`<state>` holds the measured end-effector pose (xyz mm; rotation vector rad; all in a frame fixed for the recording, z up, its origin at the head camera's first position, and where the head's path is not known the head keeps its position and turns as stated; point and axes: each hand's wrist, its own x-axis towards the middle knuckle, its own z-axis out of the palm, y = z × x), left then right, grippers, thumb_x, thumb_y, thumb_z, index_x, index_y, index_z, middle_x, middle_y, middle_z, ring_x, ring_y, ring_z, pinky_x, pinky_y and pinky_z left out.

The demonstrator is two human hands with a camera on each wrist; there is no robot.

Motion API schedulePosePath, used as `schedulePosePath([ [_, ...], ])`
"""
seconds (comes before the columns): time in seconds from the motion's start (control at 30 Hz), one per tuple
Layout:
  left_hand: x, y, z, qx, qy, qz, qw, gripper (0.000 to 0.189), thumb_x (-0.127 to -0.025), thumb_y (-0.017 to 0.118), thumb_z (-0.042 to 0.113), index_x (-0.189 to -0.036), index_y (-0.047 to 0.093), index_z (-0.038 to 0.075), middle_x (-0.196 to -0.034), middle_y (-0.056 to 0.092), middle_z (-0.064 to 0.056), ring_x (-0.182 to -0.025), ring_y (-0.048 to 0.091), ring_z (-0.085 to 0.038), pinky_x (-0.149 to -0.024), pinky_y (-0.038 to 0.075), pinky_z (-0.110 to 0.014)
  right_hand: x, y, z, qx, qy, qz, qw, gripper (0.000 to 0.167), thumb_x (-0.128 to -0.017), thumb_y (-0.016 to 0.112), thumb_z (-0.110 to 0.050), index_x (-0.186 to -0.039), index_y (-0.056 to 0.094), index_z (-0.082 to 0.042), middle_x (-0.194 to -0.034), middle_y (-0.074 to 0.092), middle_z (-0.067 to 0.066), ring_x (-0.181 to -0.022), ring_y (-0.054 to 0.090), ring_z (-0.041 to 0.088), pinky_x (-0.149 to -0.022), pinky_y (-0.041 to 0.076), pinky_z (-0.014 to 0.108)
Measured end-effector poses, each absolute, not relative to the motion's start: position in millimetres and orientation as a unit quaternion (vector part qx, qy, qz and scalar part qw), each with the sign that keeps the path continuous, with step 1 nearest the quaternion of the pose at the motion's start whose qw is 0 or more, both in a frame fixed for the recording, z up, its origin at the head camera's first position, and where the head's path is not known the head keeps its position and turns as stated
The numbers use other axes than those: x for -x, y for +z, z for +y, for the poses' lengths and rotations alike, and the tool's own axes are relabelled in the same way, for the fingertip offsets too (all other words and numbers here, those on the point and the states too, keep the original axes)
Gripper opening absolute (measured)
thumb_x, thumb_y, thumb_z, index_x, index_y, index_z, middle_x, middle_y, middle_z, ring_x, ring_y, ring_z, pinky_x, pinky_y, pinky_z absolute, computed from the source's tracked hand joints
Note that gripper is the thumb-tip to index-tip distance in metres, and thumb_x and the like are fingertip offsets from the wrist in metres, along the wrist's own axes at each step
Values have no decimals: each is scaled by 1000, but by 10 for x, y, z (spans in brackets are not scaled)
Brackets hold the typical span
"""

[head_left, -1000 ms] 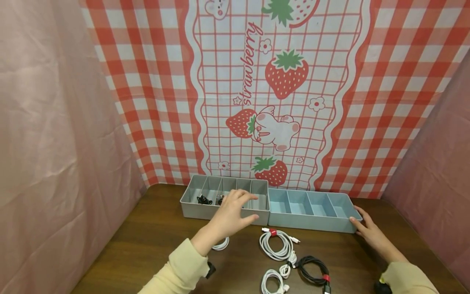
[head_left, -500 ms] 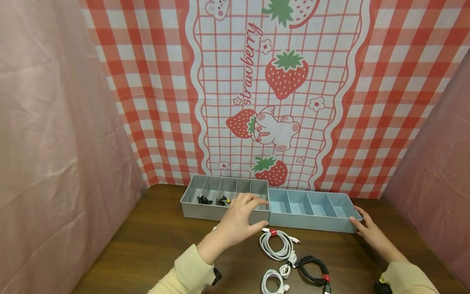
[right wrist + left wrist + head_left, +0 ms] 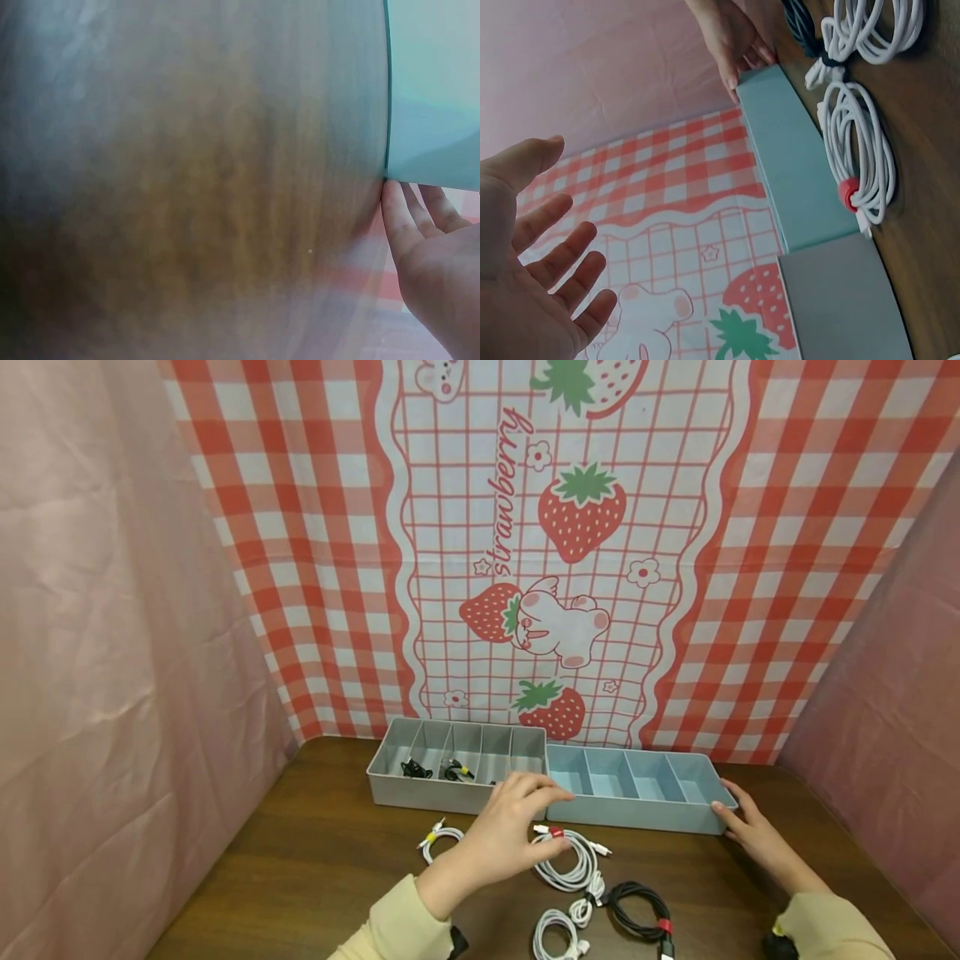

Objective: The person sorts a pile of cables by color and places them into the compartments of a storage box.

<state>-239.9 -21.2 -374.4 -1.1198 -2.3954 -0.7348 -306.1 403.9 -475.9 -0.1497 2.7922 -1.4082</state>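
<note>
My left hand (image 3: pixel 510 827) hovers in front of the grey divided box (image 3: pixel 442 793), fingers spread and loosely bent, with nothing in them. Below it to the right lies a coiled white cable (image 3: pixel 885 169) with a red strap. My right hand (image 3: pixel 761 839) touches the right end of the blue divided box (image 3: pixel 637 812); in the right wrist view its fingers (image 3: pixel 401 221) lie fairly straight against the end wall. The two boxes stand end to end. Small black cables (image 3: pixel 414 768) lie in the grey box, while the visible blue compartments hold nothing.
A white cable with a yellow tie (image 3: pixel 427 852) lies left of my left forearm. Nearer me are a small white cable (image 3: pixel 581 912), another white coil (image 3: pixel 542 935) and a black cable with a red strap (image 3: pixel 622 918). A checked strawberry cloth (image 3: pixel 330 610) hangs behind the boxes.
My left hand has moved right and toward me, away from over the grey box, uncovering the yellow-tied white cable. My right hand has stayed at the blue box's end.
</note>
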Motion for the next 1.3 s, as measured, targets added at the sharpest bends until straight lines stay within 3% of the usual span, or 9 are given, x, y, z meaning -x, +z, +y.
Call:
schedulePosePath([
  [0.3, 2337, -3832, -110, 429, -245, -843, 215, 51, -81, 72, 39, -127, 55, 24, -123, 52, 6, -115, 44, -10, -101, 36, -33, 3049, -4747, 4028, 50, -443, 895, 3, 69, -103, 34, -34, -147, -3, 3, -140, 11, 41, -120, 31, 51, -86, 49, 45],
  [0.53, 2304, -3891, -28, 444, -216, -838, 233, 48, -81, 72, 40, -124, 57, 24, -120, 53, 8, -116, 44, -9, -102, 35, -31, 3039, -4732, 4027, 48, -422, 905, -6, 69, -103, 35, -35, -148, -1, 3, -139, 17, 40, -113, 44, 35, -84, 50, 38],
  [0.73, 2316, -3956, 23, 462, -215, -827, 238, 47, -82, 70, 41, -123, 57, 24, -121, 52, 8, -115, 44, -8, -101, 35, -28, 3034, -4733, 4018, 51, -435, 899, -3, 69, -103, 34, -34, -147, -3, 3, -139, 13, 41, -118, 33, 49, -84, 50, 41],
  [0.87, 2338, -4016, 50, 470, -214, -822, 239, 46, -82, 70, 41, -122, 58, 24, -120, 52, 8, -115, 44, -7, -99, 35, -26, 3037, -4736, 4014, 49, -438, 898, -1, 69, -103, 34, -34, -147, -3, 4, -140, 13, 41, -119, 32, 50, -84, 50, 40],
  [1.17, 2379, -4139, 97, 475, -209, -829, 207, 44, -84, 68, 42, -124, 56, 28, -122, 52, 8, -117, 43, -7, -96, 35, -24, 3038, -4737, 4029, 52, -441, 896, 4, 69, -103, 33, -34, -148, -4, 2, -141, 9, 42, -121, 29, 52, -88, 47, 51],
  [1.3, 2386, -4180, 124, 479, -199, -834, 188, 44, -84, 68, 43, -124, 57, 27, -121, 52, 8, -117, 43, -7, -95, 35, -23, 3049, -4743, 4034, 52, -440, 897, 3, 68, -103, 33, -34, -147, -4, 3, -141, 10, 41, -120, 30, 52, -87, 48, 49],
])
